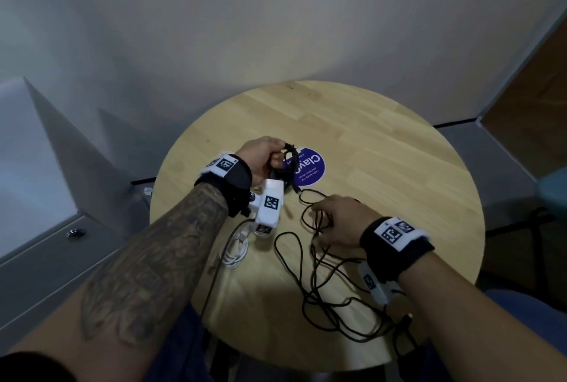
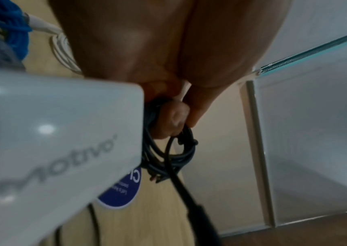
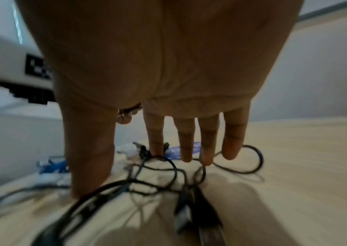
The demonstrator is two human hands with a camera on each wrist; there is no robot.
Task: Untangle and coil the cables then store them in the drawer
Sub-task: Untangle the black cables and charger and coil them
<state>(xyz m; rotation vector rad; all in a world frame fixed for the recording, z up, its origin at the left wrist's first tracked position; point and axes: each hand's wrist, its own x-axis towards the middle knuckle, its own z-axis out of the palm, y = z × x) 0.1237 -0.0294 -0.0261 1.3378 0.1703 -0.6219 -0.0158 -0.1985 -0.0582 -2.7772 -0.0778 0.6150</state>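
My left hand [image 1: 270,154] grips a coiled bundle of black cable [image 1: 290,163] above the round wooden table [image 1: 399,142]; the left wrist view shows its fingers [image 2: 174,119] curled round the black coil [image 2: 168,158], with a plug end hanging down. My right hand [image 1: 337,219] hovers palm down, fingers straight, over a loose tangle of thin black cable [image 1: 319,259]. In the right wrist view its fingertips [image 3: 206,156] reach down to the tangled black cable [image 3: 164,166]. A coiled white cable [image 1: 236,249] lies under my left wrist.
A round purple sticker [image 1: 310,168] sits at the table's middle. A grey cabinet [image 1: 46,243] with a small knob [image 1: 75,232] stands at the left. Some black cable hangs over the table's near edge. A blue cable [image 3: 52,164] shows at the left of the right wrist view.
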